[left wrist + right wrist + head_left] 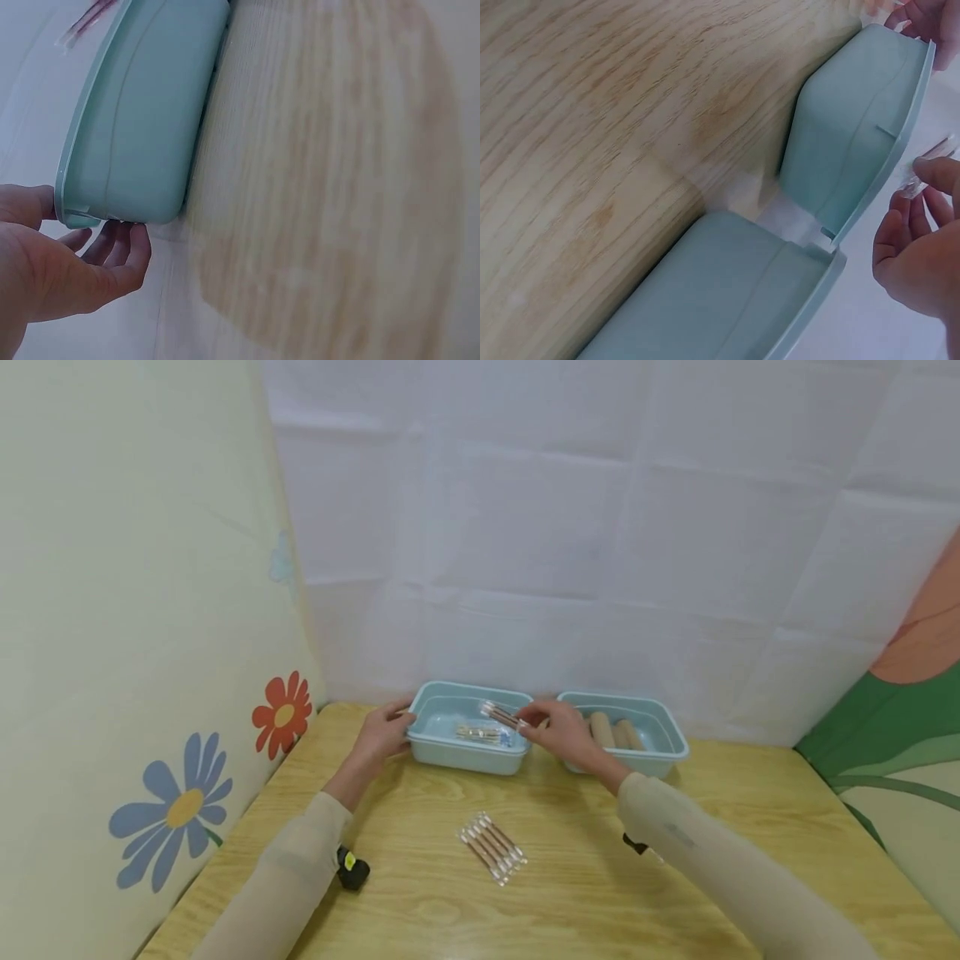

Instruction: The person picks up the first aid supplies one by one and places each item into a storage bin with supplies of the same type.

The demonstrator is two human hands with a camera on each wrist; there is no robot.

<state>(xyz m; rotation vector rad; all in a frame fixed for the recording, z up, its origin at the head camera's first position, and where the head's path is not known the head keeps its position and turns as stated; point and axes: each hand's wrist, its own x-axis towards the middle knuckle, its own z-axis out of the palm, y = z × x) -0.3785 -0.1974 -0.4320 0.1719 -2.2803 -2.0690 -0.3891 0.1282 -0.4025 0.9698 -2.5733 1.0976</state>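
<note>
My left hand (381,735) grips the left end of a light blue plastic bin (465,758); the left wrist view has the thumb at the rim and the fingers against the outer wall. Above the right part of that bin, my right hand (562,732) pinches a clear packet of brown-stick cotton swabs (501,716) by one end. Another packet of swabs (480,735), with paler sticks, lies inside on the bin's floor. In the right wrist view, thumb and fingertips hold the clear packet (911,184) beside the bin's rim.
A flat clear packet of brown-stick cotton swabs (492,847) lies on the wooden table (420,910) in front of the bin. To the right, a second blue bin (671,762) contains tan rolls (602,729). A white sheet (525,527) hangs behind both bins.
</note>
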